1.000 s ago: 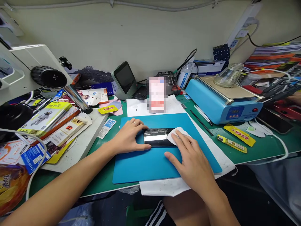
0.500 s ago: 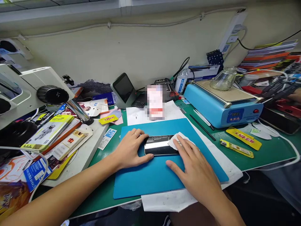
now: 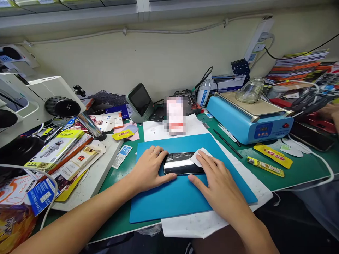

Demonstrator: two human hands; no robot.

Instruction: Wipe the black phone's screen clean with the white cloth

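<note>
Two bare hands are at work in the head view, over a glossy black phone (image 3: 176, 170) lying flat on the blue mat (image 3: 169, 201). The left hand (image 3: 148, 167) is half-curled, thumb and fingers gripping opposite long edges at one end. The right hand (image 3: 221, 178) is loosely open, its fingertips pressing a white cloth (image 3: 195, 158) on the other end, thumb apart. I'd guess the phone is light and stiff, its glass slick and brittle, so best taken by its long edges; the cloth looks soft and limp.
</note>
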